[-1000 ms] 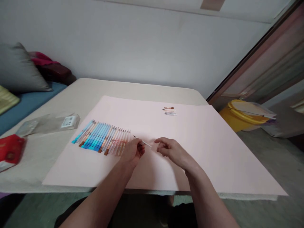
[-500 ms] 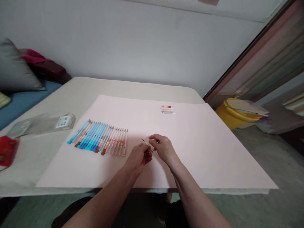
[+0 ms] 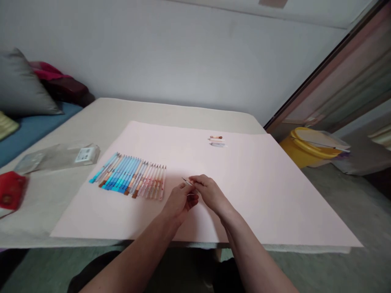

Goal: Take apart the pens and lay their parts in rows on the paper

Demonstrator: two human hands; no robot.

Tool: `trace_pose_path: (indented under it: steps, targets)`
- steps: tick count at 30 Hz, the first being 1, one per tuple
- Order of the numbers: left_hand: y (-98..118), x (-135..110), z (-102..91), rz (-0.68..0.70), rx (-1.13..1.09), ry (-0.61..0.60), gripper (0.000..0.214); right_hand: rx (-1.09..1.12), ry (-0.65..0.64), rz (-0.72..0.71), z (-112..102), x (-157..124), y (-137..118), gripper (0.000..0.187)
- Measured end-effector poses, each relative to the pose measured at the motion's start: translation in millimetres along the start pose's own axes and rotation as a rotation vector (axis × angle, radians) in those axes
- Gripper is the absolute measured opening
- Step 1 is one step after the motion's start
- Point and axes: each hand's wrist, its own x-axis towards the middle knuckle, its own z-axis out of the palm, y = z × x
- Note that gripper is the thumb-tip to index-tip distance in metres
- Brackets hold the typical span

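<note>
Your left fingers [image 3: 193,199] pinch a thin white stick [image 3: 187,182], dark tip jutting past them; your right fingers [image 3: 198,178] sit right beside it, their hold unclear. Left of your fingers lies a pen row [image 3: 132,175]; farther ahead, a smaller pen group [image 3: 217,144].

Pen row [image 3: 122,176]: blue, brown, pinkish. Slim pen [image 3: 187,182]: whitish, dark tip. Sheet [image 3: 259,195]: plain pale pink.

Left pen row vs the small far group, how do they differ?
Count: the left row has many pens; the far group only a few pieces.
Pose: the left row points away from the person; the far group lies crosswise.
Colour: the left row includes bright blues; the far group shows brown, pale and greyish tones.
Shared: both lie on the pink sheet.
</note>
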Motion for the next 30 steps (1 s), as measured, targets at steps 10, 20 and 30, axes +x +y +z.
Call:
trace_pose_path:
  steps: [10, 20, 30]
  targets:
    - [-2.5, 2.8, -4.0, 0.015, -0.056, -0.018, 0.014, -0.085, -0.122, -0.065, -5.6, -7.9, -2.1, 0.037]
    - [-6.4, 5.8, -9.0, 0.054, 0.009, 0.043, 0.022, -0.377, -0.144, -0.078, 2.9, -9.7, -11.4, 0.031]
    - [-6.2, 7.6, -7.2, 0.027, -0.006, 0.072, 0.015, -0.597, -0.132, -0.121, 9.5, -11.1, -4.2, 0.029]
